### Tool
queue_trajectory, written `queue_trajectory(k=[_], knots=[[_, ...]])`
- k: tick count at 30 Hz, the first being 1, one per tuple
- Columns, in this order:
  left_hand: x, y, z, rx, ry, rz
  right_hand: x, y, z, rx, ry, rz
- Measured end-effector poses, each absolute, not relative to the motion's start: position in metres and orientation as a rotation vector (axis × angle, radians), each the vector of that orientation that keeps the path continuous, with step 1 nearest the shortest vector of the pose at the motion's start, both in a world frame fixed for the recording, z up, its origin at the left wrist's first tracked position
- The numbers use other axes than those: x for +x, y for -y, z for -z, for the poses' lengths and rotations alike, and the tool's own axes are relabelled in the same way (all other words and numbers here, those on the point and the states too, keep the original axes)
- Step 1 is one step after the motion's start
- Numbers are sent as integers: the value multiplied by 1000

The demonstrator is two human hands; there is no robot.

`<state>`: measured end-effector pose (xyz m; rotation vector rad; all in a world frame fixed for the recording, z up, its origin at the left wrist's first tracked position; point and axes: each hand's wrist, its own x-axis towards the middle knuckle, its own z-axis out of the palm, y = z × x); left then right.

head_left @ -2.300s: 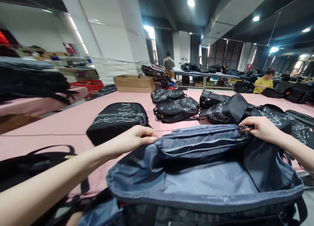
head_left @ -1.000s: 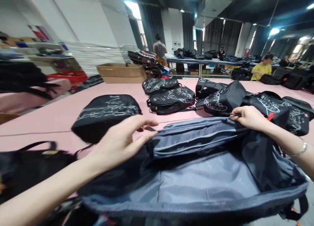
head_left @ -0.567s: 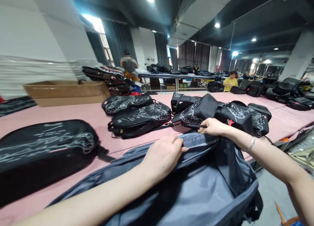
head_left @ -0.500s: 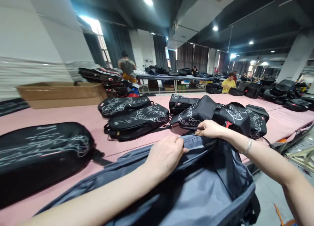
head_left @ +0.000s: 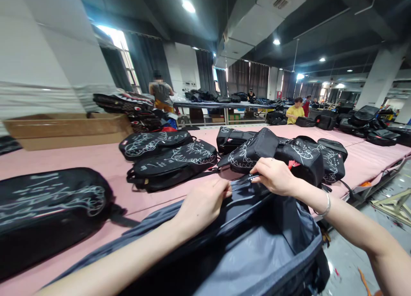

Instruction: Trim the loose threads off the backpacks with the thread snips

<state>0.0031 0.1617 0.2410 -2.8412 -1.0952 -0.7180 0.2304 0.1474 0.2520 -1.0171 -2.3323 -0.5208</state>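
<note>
A backpack [head_left: 257, 253] with a grey-blue lining lies wide open in front of me at the table's near edge. My left hand [head_left: 205, 201] pinches the far edge of its opening, fingers closed on the fabric. Just to the right, my right hand [head_left: 271, 176] grips the same edge near the far corner, thumb and fingertips together. A bracelet circles my right wrist. The fingertips hide exactly which layer or zip each hand holds.
Black backpacks with white scribbled drawings lie on the pink table [head_left: 154, 206]: one at left [head_left: 54, 210], several beyond my hands [head_left: 176, 163]. A cardboard box [head_left: 67, 131] stands at back left. A person in yellow [head_left: 294, 112] works across the table.
Both hands remain at the bag's far edge; the left has shifted slightly left, and the right hand's fingers have turned down onto the edge. The whole view has swung slightly right.
</note>
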Motion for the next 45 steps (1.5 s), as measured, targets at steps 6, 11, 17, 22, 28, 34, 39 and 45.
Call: queue_trajectory(k=[6,11,17,22,28,34,39,45], knots=[[3,-161,-245,-2901,1178,736,225,-149,-249,-994,2397,713],[2,-162,-243,-2890,1191,726,223,-150,-250,-1006,2428,638],[0,-163,-242,-2931,1197,777,221,-154,-251,-1060,2425,355],[-8,-160,-248,-3050,1246,1100,220,-157,-249,-1094,2347,13],[-48,-151,-262,-3312,1285,1314,224,-164,-240,-1044,2209,-144],[-63,-144,-254,-2846,1234,694,214,-164,-245,-917,2211,-14],[-36,-139,-243,-2514,1231,434,199,-164,-252,-793,2290,236],[-28,-148,-241,-2508,1180,467,197,-164,-245,-773,2346,385]])
